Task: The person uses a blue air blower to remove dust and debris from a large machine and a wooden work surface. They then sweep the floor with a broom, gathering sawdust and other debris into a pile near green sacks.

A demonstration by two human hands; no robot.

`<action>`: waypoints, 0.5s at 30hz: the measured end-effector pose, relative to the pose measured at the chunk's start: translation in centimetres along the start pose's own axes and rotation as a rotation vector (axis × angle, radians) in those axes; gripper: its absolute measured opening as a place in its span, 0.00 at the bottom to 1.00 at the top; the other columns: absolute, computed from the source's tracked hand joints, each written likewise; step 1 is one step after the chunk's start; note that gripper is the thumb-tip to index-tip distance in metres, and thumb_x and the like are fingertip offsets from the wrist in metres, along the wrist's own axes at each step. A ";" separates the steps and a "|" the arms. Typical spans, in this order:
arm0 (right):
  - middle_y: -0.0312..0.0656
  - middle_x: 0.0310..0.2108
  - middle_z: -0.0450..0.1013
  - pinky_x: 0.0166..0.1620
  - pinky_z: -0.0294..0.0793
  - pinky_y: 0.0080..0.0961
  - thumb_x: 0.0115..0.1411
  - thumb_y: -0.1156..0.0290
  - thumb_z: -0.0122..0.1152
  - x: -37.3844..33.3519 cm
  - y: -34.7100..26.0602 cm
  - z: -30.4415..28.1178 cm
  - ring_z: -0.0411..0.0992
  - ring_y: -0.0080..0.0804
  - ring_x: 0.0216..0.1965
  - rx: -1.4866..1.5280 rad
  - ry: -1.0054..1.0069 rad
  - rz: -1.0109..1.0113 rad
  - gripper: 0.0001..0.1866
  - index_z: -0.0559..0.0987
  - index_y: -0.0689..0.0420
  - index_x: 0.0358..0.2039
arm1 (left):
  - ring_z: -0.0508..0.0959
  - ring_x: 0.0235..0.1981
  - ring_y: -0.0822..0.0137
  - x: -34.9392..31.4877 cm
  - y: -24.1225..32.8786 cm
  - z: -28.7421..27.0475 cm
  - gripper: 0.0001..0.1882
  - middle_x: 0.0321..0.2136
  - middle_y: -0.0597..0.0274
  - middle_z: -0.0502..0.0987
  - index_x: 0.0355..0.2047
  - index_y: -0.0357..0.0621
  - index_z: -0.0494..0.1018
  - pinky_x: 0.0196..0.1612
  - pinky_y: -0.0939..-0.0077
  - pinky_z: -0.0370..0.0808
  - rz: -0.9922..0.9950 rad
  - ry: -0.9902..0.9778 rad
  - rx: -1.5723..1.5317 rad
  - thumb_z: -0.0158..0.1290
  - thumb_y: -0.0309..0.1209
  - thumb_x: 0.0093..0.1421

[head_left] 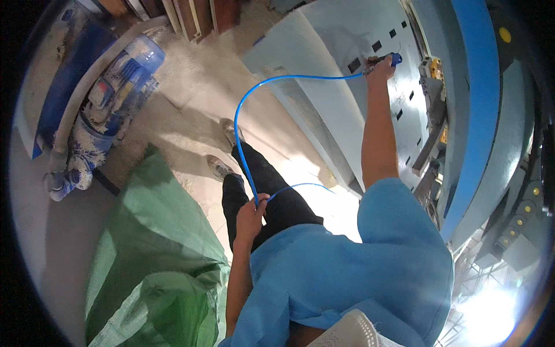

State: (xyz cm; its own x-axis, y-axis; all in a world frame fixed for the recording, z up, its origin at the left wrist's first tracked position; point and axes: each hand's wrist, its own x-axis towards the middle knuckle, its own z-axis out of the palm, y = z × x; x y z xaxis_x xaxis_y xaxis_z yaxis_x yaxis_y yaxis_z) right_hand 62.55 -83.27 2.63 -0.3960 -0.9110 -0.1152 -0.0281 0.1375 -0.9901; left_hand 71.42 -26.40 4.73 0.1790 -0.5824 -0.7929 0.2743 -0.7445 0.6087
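Observation:
My right hand [381, 68] reaches far out over a grey machine panel [341, 37] with small square holes. Its fingers are wrapped round an air blow gun [396, 59], blue and black, partly hidden by the hand. From the gun a blue air hose [272, 79] arcs leftward and down. Close to my thighs, my left hand [250, 220] is closed on that hose. Beyond the left hand, a thinner-looking stretch of hose curves off to the right and fades into bright glare.
A dust-covered blue motor [130, 61] with a grey pipe stands at the left. A large green woven sack [156, 225] lies beside my left arm. Yellow fittings [433, 68] and a curved blue machine edge [483, 104] rise at the right. Pale dust covers the floor [185, 110].

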 end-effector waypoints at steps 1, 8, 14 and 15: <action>0.47 0.29 0.70 0.26 0.77 0.39 0.68 0.55 0.50 0.0 0.0 1.1 0.73 0.39 0.24 0.056 -0.095 0.039 0.18 0.63 0.57 0.46 | 0.77 0.24 0.67 0.0 -0.1 -0.1 0.12 0.20 0.60 0.75 0.45 0.50 0.78 0.31 0.69 0.71 0.034 0.002 0.011 0.48 0.35 0.66; 0.44 0.19 0.68 0.22 0.75 0.32 0.67 0.46 0.47 -10.2 -1.4 4.1 0.70 0.34 0.18 -0.073 -0.528 -0.004 0.22 0.65 0.55 0.35 | 0.76 0.28 0.74 0.0 -2.6 -0.7 0.14 0.24 0.65 0.78 0.45 0.43 0.77 0.35 0.75 0.71 0.124 0.044 -0.240 0.48 0.36 0.67; 0.59 0.39 0.76 0.44 0.74 0.50 0.68 0.47 0.42 -22.4 -3.2 8.0 0.77 0.55 0.40 -0.919 -0.670 -0.673 0.29 0.65 0.58 0.58 | 0.76 0.28 0.74 -0.2 -4.7 -1.8 0.17 0.23 0.64 0.78 0.44 0.40 0.77 0.36 0.76 0.71 0.123 0.155 -0.340 0.46 0.40 0.68; 0.62 0.44 0.74 0.49 0.70 0.53 0.68 0.47 0.42 -23.4 -3.6 10.1 0.73 0.59 0.46 -0.956 -0.764 -0.697 0.32 0.60 0.58 0.62 | 0.77 0.28 0.74 -0.4 -4.6 -1.9 0.17 0.23 0.64 0.78 0.44 0.40 0.77 0.37 0.77 0.71 0.089 0.147 -0.328 0.46 0.40 0.68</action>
State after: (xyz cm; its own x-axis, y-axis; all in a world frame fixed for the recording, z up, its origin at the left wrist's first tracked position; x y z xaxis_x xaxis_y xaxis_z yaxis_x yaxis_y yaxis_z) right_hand 81.14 -66.37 8.05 0.5383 -0.8413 0.0495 -0.7350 -0.4973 -0.4609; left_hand 71.87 -22.12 2.14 0.3426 -0.5695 -0.7472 0.5356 -0.5350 0.6534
